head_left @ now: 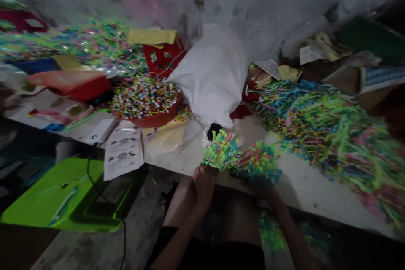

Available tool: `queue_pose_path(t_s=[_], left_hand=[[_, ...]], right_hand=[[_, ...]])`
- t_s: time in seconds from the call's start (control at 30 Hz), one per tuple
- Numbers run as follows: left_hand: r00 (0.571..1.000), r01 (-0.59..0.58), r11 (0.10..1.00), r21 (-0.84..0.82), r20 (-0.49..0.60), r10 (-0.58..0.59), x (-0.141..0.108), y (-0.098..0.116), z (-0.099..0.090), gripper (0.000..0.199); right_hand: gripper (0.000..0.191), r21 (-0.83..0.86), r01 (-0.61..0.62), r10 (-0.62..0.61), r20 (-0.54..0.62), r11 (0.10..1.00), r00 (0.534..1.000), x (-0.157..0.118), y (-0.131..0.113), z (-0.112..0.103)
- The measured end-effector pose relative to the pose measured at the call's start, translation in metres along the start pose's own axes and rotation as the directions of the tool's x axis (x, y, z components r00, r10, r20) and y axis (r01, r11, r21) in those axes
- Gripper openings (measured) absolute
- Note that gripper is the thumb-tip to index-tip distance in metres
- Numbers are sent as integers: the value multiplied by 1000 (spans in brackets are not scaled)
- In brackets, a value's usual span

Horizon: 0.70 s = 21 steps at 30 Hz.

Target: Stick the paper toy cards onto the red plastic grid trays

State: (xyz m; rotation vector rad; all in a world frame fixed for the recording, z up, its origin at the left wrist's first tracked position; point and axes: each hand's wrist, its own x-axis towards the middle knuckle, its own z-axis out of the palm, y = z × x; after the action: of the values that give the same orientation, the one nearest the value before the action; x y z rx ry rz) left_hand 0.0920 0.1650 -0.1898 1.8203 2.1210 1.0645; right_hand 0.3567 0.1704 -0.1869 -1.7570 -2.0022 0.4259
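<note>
My left hand (205, 179) is closed around the lower end of a bunch of thin green, yellow and pink pieces (221, 149), at the table's front edge. Just right of it, a second bunch with green, pink and blue tips (261, 161) rests over my right hand (257, 185), which is dark and blurred, its fingers closed beneath the bunch. The two bunches nearly touch. Behind them lie a small black object (215, 130) and a stuffed white sack (218, 76).
A large heap of colourful strips (335, 122) covers the table's right side. To the left are a red bowl (158, 119) of small pieces, printed sheets (123, 152) and another heap (91, 44). A green stool (41, 194) with a dark cable stands at lower left.
</note>
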Motion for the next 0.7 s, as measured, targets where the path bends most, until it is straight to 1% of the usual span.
queue_pose_path(t_s=[0.07,0.17,0.2,0.23,0.27,0.3,0.33,0.37,0.4,0.43,0.53,0.57,0.63,0.7], left_hand=[[998,-52,997,-49,-28,50,-7,6,-2,25],[989,-141,987,-72,-59,137,-22,12,-3,22],[980,-195,979,-62,-49,192,-27,15,-1,21],[961,-276,960,-54,-19,275,-32,18,1,22],[925,-379,924,-52,22,380,-35,22,4,24],[869,-488,871,-61,61,491,-38,26,8,26],[805,-581,810,-75,93,586,-39,31,12,29],[747,-649,756,-86,122,654,-39,34,16,30],[705,-690,719,-86,147,694,-37,38,19,31],[678,-713,697,-81,175,714,-36,40,22,31],[626,-749,661,-55,269,732,-29,41,26,35],[609,-762,645,-48,284,740,-28,39,26,36],[580,-787,616,-40,293,760,-26,33,27,38],[557,-808,588,-42,275,784,-26,25,28,39]], right_hand=[[61,-16,-53,53,8,998,999,-5,4,-8],[71,-20,-111,111,-4,994,994,-8,0,-9],[73,-14,-122,122,-16,992,992,-9,-3,-8],[76,-5,-130,129,-34,992,991,-9,-6,-6],[77,6,-132,132,-56,991,990,-10,-8,-4],[78,21,-126,127,-76,992,989,-10,-9,-2],[77,36,-111,114,-90,993,989,-11,-9,0],[75,50,-90,95,-97,995,991,-11,-9,2],[73,60,-71,76,-99,996,992,-11,-7,2],[72,66,-53,60,-97,996,994,-12,-6,3],[71,68,-42,47,-78,997,996,-13,-3,3],[70,67,-42,47,-72,997,996,-13,-2,3],[67,63,-30,35,-73,998,997,-12,-2,1],[66,54,-11,15,-87,999,996,-12,-2,-1]])
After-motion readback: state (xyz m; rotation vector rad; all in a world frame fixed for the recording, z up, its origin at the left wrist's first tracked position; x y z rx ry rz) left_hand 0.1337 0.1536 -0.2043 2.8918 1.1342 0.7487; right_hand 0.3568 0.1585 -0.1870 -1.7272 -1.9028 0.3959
